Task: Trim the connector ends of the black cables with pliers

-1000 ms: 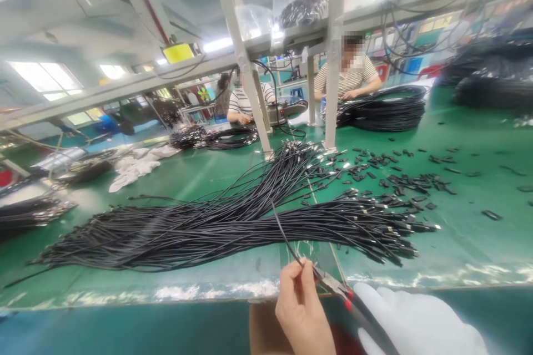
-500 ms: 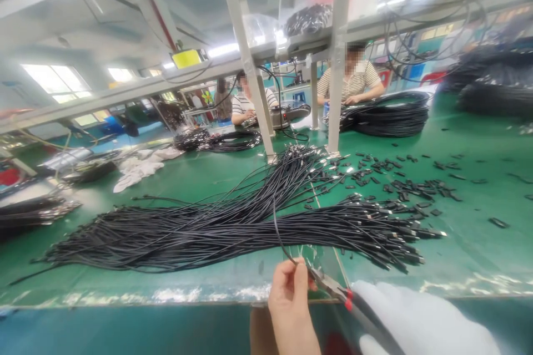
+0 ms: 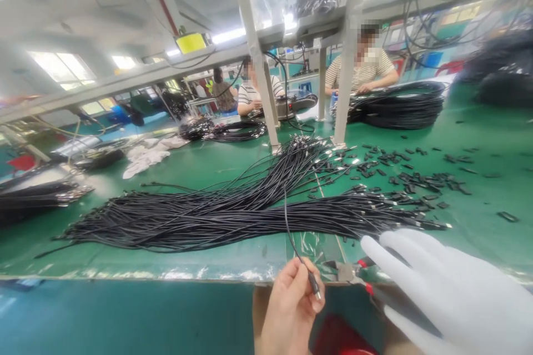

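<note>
Near the front table edge, my bare left hand (image 3: 289, 305) pinches a black USB cable (image 3: 288, 224) just behind its plug (image 3: 313, 284). The plug's metal tip points down toward me. In a white glove, my right hand (image 3: 449, 288) holds pliers (image 3: 348, 273) with red on the handles. The pliers' jaws are spread and lie just right of the plug, apart from it. Behind my hands lies a thick bundle of black cables (image 3: 233, 221), with plug ends at the right. The cable in my left hand runs up across this bundle.
Small black pieces (image 3: 433, 182) are scattered over the green table (image 3: 208, 169) at the right. Shelf posts (image 3: 345, 66) rise behind the bundle. Coiled cables (image 3: 400, 105) and white gloves (image 3: 145, 158) lie farther back. Two co-workers sit across the table. Below the edge is something red (image 3: 343, 335).
The pliers have come away from my left hand to the right, and their jaws have spread. My left hand has turned, bringing the plug into sight. The view has shifted slightly.
</note>
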Action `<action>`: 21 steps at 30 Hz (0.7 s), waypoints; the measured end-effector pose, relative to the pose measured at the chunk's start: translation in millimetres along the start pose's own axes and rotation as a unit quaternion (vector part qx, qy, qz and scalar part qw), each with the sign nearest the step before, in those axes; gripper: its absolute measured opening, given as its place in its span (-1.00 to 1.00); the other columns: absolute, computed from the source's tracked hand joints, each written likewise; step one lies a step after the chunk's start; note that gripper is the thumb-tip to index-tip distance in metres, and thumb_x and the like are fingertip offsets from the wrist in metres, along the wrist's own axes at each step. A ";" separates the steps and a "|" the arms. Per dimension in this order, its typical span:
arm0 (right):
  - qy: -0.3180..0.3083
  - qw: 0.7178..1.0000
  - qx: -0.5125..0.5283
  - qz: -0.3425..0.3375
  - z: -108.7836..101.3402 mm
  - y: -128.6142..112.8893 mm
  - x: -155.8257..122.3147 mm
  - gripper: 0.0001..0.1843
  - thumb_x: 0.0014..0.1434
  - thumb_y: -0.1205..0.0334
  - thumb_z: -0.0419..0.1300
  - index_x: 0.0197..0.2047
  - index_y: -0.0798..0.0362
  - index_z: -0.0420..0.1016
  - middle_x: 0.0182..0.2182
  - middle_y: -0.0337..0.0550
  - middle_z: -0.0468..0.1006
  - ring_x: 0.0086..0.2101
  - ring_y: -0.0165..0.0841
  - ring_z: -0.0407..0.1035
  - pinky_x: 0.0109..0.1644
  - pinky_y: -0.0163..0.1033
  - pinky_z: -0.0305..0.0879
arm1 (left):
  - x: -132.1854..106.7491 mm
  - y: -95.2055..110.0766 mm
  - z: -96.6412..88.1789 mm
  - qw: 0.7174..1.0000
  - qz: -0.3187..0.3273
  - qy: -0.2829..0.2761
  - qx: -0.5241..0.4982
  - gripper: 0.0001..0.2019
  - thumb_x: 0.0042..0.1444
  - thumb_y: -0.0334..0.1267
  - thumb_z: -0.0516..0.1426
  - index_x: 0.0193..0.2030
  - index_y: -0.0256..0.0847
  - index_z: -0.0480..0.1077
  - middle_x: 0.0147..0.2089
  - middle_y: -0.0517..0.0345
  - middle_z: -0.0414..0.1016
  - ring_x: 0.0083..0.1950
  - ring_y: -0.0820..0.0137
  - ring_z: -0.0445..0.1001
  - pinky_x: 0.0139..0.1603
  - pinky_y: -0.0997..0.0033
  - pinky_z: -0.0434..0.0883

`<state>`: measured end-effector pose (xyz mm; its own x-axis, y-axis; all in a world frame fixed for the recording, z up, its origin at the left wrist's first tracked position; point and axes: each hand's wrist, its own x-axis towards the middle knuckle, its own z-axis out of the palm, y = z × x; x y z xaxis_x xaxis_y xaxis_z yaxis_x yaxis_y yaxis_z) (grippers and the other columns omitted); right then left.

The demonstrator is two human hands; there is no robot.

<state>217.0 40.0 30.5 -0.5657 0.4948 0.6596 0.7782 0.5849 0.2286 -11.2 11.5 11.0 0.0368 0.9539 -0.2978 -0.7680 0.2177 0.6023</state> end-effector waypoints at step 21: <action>-0.009 1.000 -0.016 -0.008 -17.8 -13.8 21.0 -0.64 0.32 0.26 -0.04 0.05 -0.06 0.50 -0.18 -0.06 0.58 -0.17 -0.12 0.41 -0.16 -0.05 0.28 | -8.5 -0.1 -6.1 0.992 0.038 0.024 0.120 -0.62 -0.14 -0.06 0.53 -0.42 -0.26 0.53 -0.43 0.20 0.54 -0.55 0.61 0.31 -0.53 0.59 0.25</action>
<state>199.2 30.9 53.9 -0.5821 0.4970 0.6435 0.7776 0.5716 0.2619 -15.3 2.1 8.9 -0.0511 0.9598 -0.2759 -0.5925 0.1933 0.7821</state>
